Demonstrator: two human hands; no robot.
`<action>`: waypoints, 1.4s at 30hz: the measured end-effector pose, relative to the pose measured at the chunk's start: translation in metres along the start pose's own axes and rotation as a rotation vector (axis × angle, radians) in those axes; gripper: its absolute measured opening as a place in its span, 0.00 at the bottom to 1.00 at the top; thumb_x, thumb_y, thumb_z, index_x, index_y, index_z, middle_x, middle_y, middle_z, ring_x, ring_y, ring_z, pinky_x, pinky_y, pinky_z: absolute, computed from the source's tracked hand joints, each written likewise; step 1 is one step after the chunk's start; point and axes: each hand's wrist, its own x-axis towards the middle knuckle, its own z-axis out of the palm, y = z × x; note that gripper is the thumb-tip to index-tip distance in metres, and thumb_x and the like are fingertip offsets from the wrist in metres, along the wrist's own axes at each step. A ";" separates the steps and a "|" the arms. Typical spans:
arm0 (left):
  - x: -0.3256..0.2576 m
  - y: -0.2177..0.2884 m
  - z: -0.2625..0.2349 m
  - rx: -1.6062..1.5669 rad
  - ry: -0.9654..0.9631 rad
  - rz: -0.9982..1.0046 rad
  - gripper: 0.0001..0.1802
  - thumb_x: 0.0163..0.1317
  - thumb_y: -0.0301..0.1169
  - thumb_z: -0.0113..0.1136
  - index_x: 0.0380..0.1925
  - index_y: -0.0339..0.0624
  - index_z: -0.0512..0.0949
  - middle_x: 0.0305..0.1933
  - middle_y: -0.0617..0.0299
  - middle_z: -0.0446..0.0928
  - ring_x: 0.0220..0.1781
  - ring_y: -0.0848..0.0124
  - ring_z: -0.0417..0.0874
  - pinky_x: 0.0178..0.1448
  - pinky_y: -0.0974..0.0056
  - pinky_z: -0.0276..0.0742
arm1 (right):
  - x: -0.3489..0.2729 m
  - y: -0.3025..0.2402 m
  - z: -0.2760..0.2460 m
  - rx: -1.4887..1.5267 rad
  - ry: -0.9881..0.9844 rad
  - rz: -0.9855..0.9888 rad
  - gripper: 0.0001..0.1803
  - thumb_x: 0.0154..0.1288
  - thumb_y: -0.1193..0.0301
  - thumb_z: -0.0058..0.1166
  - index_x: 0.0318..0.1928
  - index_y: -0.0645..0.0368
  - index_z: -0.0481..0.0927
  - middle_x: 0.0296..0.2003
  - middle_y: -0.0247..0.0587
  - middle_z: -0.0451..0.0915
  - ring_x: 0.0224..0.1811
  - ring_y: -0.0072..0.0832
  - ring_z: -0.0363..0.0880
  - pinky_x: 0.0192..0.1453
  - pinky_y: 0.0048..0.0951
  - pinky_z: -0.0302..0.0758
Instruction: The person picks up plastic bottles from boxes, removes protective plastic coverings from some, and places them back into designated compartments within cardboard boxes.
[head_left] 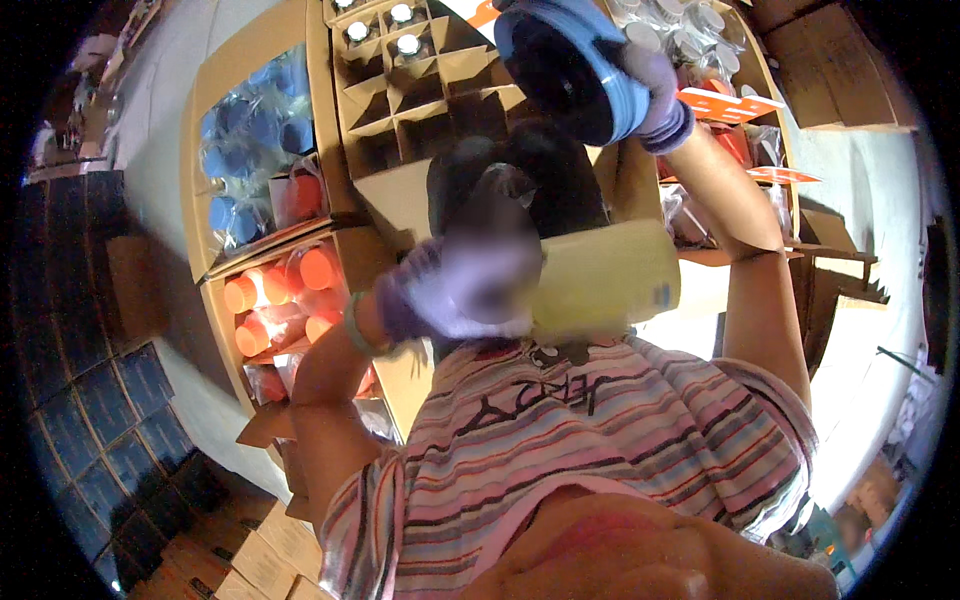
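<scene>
Empty divider cells [455,105] open for reach; capped jars [385,28] fill the back row; raised blue lid [570,65] possibly blocks right approach.

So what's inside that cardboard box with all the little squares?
The divided box has a few white-capped bottles in its top cells. The other cells in view look empty. The blue lid covers its right side.

You have one blue lid [570,70], one pale yellow bottle [605,280], three capped jars [380,28] in the divided carton [420,110], and two gloved hands in view.
</scene>
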 end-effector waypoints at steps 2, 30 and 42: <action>0.027 0.000 -0.004 -1.510 0.514 -0.141 0.35 0.69 0.52 0.45 0.65 0.35 0.61 0.64 0.54 0.67 0.65 0.65 0.69 0.68 0.57 0.63 | 0.001 0.018 0.014 -0.274 -0.016 -0.072 0.62 0.47 0.47 0.66 0.72 0.67 0.44 0.65 0.53 0.60 0.66 0.39 0.63 0.71 0.36 0.57; 0.062 -0.187 -0.056 -0.345 0.851 -0.575 0.17 0.67 0.35 0.49 0.50 0.35 0.73 0.44 0.49 0.80 0.53 0.60 0.79 0.59 0.61 0.72 | -0.011 0.125 -0.037 -1.681 -0.256 0.095 0.43 0.46 0.55 0.62 0.64 0.53 0.66 0.59 0.54 0.66 0.61 0.52 0.65 0.62 0.50 0.65; 0.146 -0.484 -0.074 0.571 0.191 -1.144 0.28 0.59 0.40 0.60 0.59 0.47 0.67 0.63 0.49 0.64 0.61 0.48 0.72 0.59 0.49 0.75 | -0.002 0.140 -0.027 -1.557 -0.242 -0.018 0.32 0.45 0.53 0.60 0.53 0.48 0.75 0.56 0.53 0.69 0.56 0.53 0.68 0.57 0.55 0.67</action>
